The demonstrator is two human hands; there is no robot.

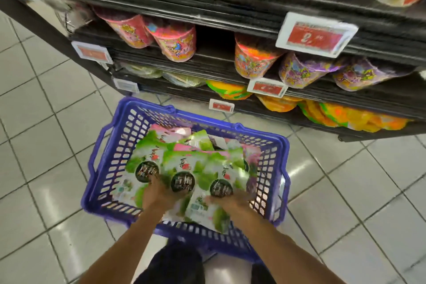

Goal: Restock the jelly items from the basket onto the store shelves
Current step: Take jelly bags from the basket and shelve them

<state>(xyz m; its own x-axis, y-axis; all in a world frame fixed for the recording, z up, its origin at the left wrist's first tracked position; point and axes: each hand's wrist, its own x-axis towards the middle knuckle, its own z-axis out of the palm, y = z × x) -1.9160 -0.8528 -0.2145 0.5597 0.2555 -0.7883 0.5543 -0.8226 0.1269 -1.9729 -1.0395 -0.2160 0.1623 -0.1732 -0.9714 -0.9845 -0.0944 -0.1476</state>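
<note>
A blue plastic basket [122,152] with lattice walls and a thick moulded rim sits on the glossy pale-tiled floor [46,122], just in front of the black shelves [230,11]. It is piled with flat, shiny jelly pouches [184,168], green and white with a dark round label on each. A few pink ones show at the far end.

Both bare forearms reach down into the near end of the basket. The left hand [161,193] lies on the pouches between two of the dark labels. The right hand [230,200] lies at the lower edge of the next label over. One pouch spills between the two wrists, over the near rim. The fingers are smeared by motion (the whole view is blurred), so I cannot tell whether either hand grips a pouch or only rests on it.

The shelves carry pink tubs [175,41], purple tubs [299,69] and orange-and-green bags [345,117]. White-framed red price tags [315,34] are clipped to the shelf edges.
</note>
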